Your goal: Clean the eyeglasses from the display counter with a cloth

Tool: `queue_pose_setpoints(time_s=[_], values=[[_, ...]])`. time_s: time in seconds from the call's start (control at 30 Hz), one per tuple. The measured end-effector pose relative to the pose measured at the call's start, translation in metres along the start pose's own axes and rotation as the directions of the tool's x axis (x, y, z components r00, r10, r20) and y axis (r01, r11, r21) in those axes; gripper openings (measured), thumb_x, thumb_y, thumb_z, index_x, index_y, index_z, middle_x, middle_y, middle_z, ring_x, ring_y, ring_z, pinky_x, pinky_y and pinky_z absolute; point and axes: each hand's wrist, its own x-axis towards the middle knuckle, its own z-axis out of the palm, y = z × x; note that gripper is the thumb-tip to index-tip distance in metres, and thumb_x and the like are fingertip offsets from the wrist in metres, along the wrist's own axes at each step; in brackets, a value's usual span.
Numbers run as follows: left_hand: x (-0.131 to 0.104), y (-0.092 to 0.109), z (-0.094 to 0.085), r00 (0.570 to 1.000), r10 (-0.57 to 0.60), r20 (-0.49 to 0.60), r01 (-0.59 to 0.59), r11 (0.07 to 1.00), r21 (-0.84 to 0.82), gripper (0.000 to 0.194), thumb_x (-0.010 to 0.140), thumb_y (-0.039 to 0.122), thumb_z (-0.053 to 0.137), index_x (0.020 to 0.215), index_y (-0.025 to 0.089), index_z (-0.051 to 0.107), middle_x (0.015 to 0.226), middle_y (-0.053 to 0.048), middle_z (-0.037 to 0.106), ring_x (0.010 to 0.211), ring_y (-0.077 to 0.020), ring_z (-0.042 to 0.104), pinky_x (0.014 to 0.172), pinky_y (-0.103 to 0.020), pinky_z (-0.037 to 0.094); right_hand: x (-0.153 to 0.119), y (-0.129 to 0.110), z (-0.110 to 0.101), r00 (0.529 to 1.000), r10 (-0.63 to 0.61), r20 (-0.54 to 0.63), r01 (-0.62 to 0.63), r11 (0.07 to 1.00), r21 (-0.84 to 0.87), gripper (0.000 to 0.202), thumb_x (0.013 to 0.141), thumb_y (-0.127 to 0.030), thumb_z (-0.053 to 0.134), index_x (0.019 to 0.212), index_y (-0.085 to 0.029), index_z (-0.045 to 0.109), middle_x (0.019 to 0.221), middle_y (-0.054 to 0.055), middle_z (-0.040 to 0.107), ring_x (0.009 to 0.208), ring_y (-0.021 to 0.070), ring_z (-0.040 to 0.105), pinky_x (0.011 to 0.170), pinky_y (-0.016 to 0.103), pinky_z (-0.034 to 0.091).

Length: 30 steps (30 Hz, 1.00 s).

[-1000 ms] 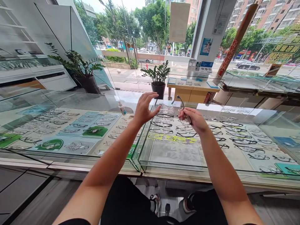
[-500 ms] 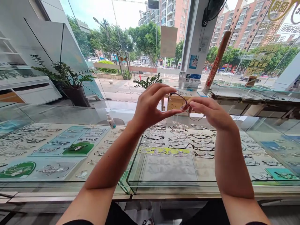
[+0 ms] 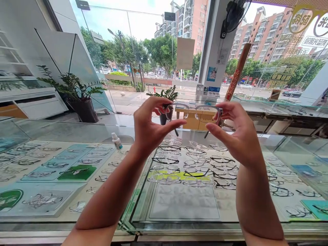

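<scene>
A pair of eyeglasses (image 3: 196, 107) with a thin dark frame is held up level above the counter, its lenses toward me and its temple tips pointing down and away. My left hand (image 3: 151, 119) grips the left end of the frame with its fingers, the thumb stretched out below. At the other end, my right hand (image 3: 234, 124) has its fingers on the right hinge area, thumb under the lens. Below them, several rows of eyeglasses (image 3: 197, 160) lie in the glass display case (image 3: 184, 223).
A small white spray bottle (image 3: 117, 141) stands on the glass at the left. More frames lie in the left part of the case, around a green card (image 3: 77, 172). Beyond the counter are a potted plant (image 3: 83, 107), a wooden cabinet (image 3: 194, 118) and a large window.
The eyeglasses have turned from a slant to level, lenses now facing me. My left hand has moved left and my right hand has shifted to the frame's right end. The view has tilted slightly up.
</scene>
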Motion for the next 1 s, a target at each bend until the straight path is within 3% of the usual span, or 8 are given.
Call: queue_pose_setpoints(time_s=[0.17,0.43,0.67,1.0], values=[[0.0,-0.005,0.001,0.997,-0.074,0.034,0.077,0.993,-0.094,0.056,0.078,0.068,0.095,0.111,0.027,0.077,0.097,-0.002,0.076,0.082,-0.0172,0.067,0.077,-0.036,0.054,0.001,0.004,0.007,0.998,0.048,-0.036,-0.046,0.997,0.055,0.054,0.09,-0.059,0.088,0.13,-0.03,0.067,0.115,0.005,0.076,0.106,0.0268,0.074,0.105,0.052,0.061],[-0.001,-0.015,0.009,0.981,-0.166,0.104,0.188,0.945,-0.267,0.059,0.075,0.062,0.099,0.118,0.027,0.078,0.11,-0.006,0.076,0.093,-0.0198,0.07,0.08,-0.034,0.058,0.004,0.01,0.01,0.992,0.089,-0.093,-0.081,0.993,0.085,0.055,0.088,-0.056,0.09,0.13,-0.029,0.067,0.126,0.009,0.08,0.119,0.0296,0.076,0.109,0.056,0.061],[-0.006,-0.014,0.014,0.972,-0.219,0.089,0.236,0.917,-0.321,0.059,0.076,0.056,0.101,0.125,0.031,0.08,0.119,-0.006,0.076,0.103,-0.0199,0.069,0.085,-0.032,0.059,0.005,0.012,0.013,0.989,0.103,-0.104,-0.095,0.992,0.08,0.053,0.089,-0.055,0.089,0.132,-0.033,0.066,0.127,0.007,0.08,0.121,0.0308,0.077,0.104,0.056,0.065],[-0.011,-0.002,0.019,0.949,-0.314,-0.003,0.302,0.917,-0.26,0.065,0.074,0.05,0.103,0.132,0.03,0.08,0.123,-0.008,0.079,0.111,-0.0217,0.074,0.082,-0.03,0.061,0.003,0.007,0.014,0.982,0.138,-0.128,-0.135,0.99,0.032,0.051,0.089,-0.055,0.088,0.13,-0.032,0.066,0.126,0.008,0.08,0.117,0.0309,0.078,0.102,0.058,0.066]])
